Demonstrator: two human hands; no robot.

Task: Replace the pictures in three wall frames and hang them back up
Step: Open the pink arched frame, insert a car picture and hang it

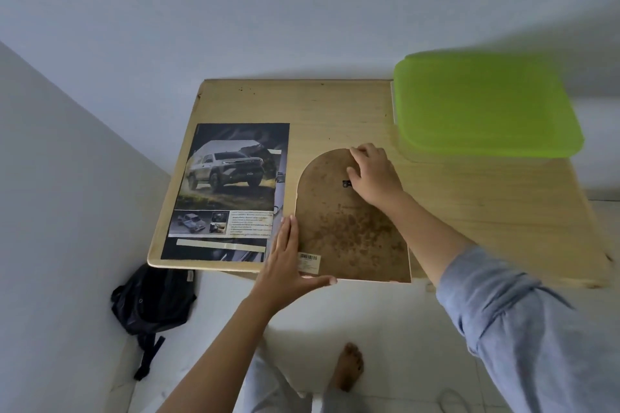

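The arched frame (352, 228) lies face down at the near edge of the wooden table (335, 104), its stained brown backing board (349, 238) upward, and the step in hand looks like freeing that board so the picture inside can be swapped. The left hand (288, 258) lies flat and open against the frame's lower left corner, fingers straight along the side and thumb spread under the bottom edge, beside a barcode sticker (309, 261). The right hand (374, 174) rests on the arch's upper right with bent fingers, thumb just beside the small black hanger (346, 183); whether it pinches a tab or only presses I cannot tell. To do this well, the left hand should brace the frame while the right works round the rim and lifts the board evenly, not levering from one point (the board looks old and spotted, so probably brittle). The frame's bottom seems to jut slightly over the table edge, so a hard pull could tip it to the floor; sliding it inward first would be safer. A car magazine page (228, 188), likely the replacement, lies just left, its corner near the left fingertips. A green lid (483, 104) sits at the far right, well apart. A black backpack (151, 298) lies on the floor below.
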